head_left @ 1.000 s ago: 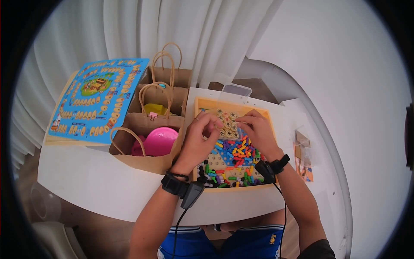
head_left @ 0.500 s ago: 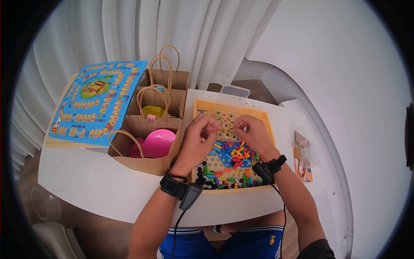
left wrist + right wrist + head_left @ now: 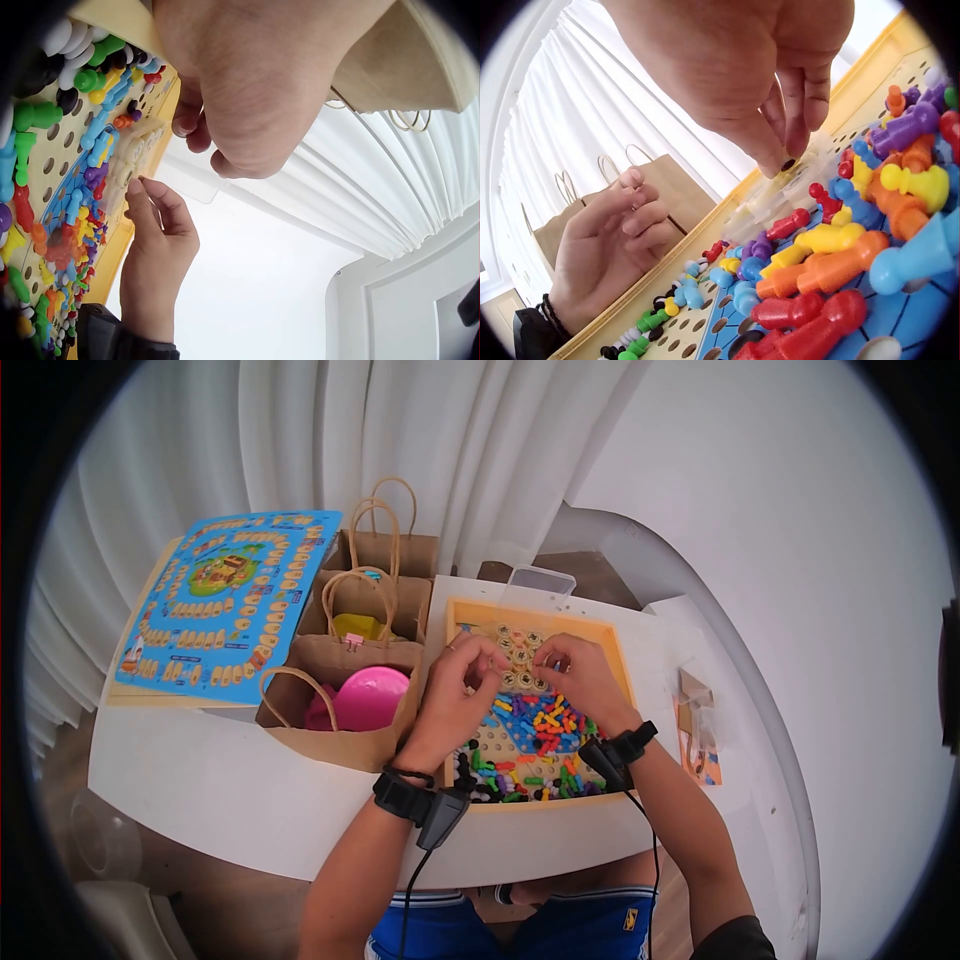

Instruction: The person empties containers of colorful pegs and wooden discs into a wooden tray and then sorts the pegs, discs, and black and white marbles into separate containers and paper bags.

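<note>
Round printed discs (image 3: 520, 654) lie in a clear plastic box at the back of a wooden-framed board (image 3: 610, 632). Over the box, my right hand (image 3: 588, 678) pinches a small disc by its edge; in the right wrist view a dark spot on this disc (image 3: 787, 165) shows between thumb and fingers. My left hand (image 3: 458, 695) hovers at the box's left side, its fingers loosely bent and nothing visible in them in the right wrist view. Colourful pegs (image 3: 552, 720) are heaped across the board, with black, white and green ones (image 3: 37, 115) along its near side.
Paper bags (image 3: 340, 745) stand left of the board, the nearest holding a pink object (image 3: 372, 698). A blue game sheet (image 3: 225, 600) leans beyond them. Behind the board is a clear lid (image 3: 540, 584); a small plastic packet (image 3: 698, 725) lies at the right.
The head view has tilted a little, shifting the table scene slightly down. My right hand has moved slightly left over the discs; my left hand has stayed nearly still.
</note>
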Motion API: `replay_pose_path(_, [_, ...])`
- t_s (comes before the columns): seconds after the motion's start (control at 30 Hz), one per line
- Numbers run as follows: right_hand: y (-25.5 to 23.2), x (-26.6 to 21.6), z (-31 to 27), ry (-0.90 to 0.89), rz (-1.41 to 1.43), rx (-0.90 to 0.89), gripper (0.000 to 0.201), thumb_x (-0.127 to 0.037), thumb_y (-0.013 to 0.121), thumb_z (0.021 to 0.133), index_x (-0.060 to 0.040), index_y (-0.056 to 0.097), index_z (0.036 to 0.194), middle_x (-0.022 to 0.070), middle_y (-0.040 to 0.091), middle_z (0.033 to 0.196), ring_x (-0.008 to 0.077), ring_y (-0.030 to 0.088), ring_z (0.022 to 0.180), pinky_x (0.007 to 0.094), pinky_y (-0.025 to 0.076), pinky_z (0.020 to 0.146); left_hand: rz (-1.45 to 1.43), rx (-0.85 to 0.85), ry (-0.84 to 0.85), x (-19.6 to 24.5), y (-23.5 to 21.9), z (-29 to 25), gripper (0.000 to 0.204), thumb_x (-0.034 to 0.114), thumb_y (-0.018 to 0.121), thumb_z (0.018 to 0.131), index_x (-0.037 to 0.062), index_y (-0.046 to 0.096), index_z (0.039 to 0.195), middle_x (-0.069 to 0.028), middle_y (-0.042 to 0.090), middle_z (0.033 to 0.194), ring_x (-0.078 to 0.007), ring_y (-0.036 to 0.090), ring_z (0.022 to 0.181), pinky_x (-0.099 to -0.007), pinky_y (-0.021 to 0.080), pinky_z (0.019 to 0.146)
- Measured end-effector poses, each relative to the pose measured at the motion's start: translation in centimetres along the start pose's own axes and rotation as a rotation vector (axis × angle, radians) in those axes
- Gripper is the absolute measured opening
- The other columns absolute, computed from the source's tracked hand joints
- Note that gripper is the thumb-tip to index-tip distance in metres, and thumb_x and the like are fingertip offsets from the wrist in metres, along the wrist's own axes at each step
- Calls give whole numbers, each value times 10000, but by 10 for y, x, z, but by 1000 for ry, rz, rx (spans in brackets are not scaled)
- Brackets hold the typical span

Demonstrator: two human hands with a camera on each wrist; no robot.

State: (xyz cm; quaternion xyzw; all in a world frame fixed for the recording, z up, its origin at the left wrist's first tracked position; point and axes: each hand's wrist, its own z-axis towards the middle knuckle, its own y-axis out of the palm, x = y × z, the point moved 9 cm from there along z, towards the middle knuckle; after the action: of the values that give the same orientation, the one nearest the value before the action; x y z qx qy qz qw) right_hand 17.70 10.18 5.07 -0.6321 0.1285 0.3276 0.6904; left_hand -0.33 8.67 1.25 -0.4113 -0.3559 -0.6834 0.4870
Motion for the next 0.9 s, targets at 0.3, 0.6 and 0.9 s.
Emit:
replay_pose_path(0.3, [-42,5,-26,47,-12,138,112,-104,758,897,-20,723,963,77,725,812,149,658,696,298,523,671,49,3,32,2,-1,1,138,-83,573,943,23,614,1021,-1,469,995,-59,573,892,-222,501,808])
replay_pose_path(0.6, [-113,77,-182,266,245,329,128,-132,701,1001,-6,713,984,14,706,828,94,669,758,254,510,702,28,35,128,5,-1,2,132,-84,585,932,32,615,986,23,451,927,-42,488,772,-200,441,690])
replay_pose_path(0.9, [-152,92,-386,495,438,525,116,-92,654,996,11,702,971,62,714,896,119,653,762,263,515,705,-43,-15,24,6,3,-2,99,-35,640,941,54,628,983,62,501,863,-22,463,778,-192,400,686])
